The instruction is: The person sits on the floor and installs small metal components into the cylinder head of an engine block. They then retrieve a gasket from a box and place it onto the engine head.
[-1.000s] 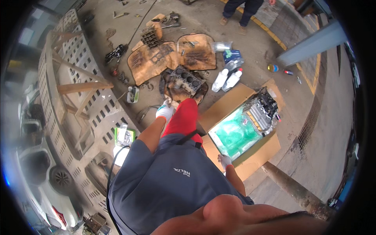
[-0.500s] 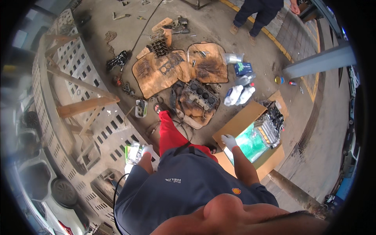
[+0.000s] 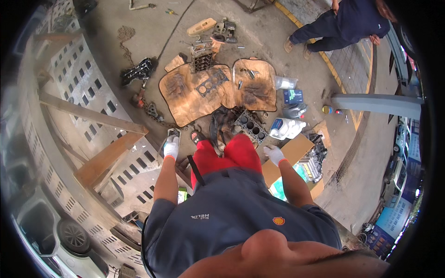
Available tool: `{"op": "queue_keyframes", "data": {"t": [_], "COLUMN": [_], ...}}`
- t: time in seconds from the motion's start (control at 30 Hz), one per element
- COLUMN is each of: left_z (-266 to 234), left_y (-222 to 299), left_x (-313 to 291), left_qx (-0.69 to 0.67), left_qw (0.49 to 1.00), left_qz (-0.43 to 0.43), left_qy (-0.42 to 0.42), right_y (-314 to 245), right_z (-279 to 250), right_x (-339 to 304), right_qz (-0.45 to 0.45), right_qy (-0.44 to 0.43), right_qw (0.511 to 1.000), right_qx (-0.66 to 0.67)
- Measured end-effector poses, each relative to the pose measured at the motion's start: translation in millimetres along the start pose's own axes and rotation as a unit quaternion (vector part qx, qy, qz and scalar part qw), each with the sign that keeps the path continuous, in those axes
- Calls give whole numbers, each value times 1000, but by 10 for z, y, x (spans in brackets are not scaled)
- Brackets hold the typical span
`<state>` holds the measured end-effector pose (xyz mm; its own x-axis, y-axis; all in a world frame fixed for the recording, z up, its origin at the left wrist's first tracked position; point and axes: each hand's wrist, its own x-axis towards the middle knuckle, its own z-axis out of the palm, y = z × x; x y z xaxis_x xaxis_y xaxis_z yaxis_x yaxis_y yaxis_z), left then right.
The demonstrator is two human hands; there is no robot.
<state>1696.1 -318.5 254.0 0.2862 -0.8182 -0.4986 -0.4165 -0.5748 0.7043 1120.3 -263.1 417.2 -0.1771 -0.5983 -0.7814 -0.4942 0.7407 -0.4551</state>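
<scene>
My left hand, in a white glove, reaches down at a small pale container on the floor. Its fingers are hard to make out, and whether it grips the rim I cannot tell. My right hand, also gloved, hangs open beside a cardboard box, fingers loosely apart with nothing in them. Ahead of it lies an engine block with round bores, partly hidden by my red trousers. Inside the box are a grey metal engine part and green plastic wrap.
Stained brown mats hold a head gasket and a cylinder head. White jugs stand right of the block. A perforated metal ramp with wooden braces runs along the left. Another person is at the far right.
My left hand has left the clear plastic bag at my side and moved forward to the small container. My right hand has lifted off the box's edge and moved forward. My view has shifted.
</scene>
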Motion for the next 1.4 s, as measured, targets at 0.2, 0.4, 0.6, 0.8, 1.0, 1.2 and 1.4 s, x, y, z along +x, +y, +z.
{"op": "queue_keyframes", "data": {"t": [0.2,0.4,0.6,0.8,1.0,1.2,1.4], "left_z": [-102,-24,-96,314,1382,2585,3344], "left_y": [221,758,2433,4248,4656,5101,4426], "left_x": [461,955,1710,3159,4981,6204,6749], "left_qx": [-58,7,148,265,243,271,238], "left_qw": [980,976,960,926,932,897,874], "left_qz": [-180,-162,-128,-95,26,41,-48], "left_qy": [-67,-144,-201,-252,-266,-346,-420], "right_y": [209,-47,-712,-3066,-3801,-4183,-4754], "right_z": [-154,-122,-10,-326,-240,-72,-180], "right_x": [447,1465,3560,4857,6135,6883,7050], "right_qz": [118,207,168,61,57,80,173], "right_qy": [8,-12,-108,-35,-64,-63,-62], "right_qw": [968,944,877,895,893,901,868], "right_qx": [223,256,436,439,442,421,461]}}
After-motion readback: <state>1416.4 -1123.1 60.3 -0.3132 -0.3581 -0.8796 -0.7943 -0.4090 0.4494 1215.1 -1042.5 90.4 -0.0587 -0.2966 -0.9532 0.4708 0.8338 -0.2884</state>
